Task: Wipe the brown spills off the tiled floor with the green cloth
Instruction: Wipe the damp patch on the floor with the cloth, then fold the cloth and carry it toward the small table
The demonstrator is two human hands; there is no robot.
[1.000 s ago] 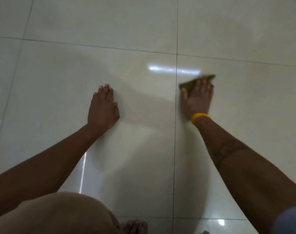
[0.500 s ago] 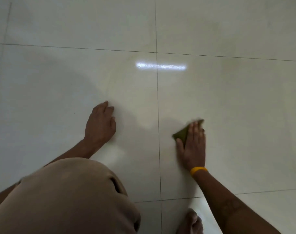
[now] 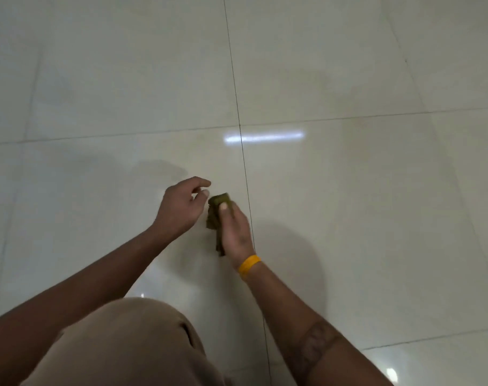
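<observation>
Mid-frame, right hand pinches the bunched green cloth under its thumb, lifted off the tiled floor. Left hand hangs just beside it, fingers loosely curled, holding nothing. No brown spills visible. Risk: the wadded cloth may smear rather than lift residue; refolding could drop it.

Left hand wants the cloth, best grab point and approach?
Probably the bunched upper end of the cloth, which sticks out past the right hand's thumb. Come from the left: the left hand is beside it, apart, fingers loosely curled.
</observation>
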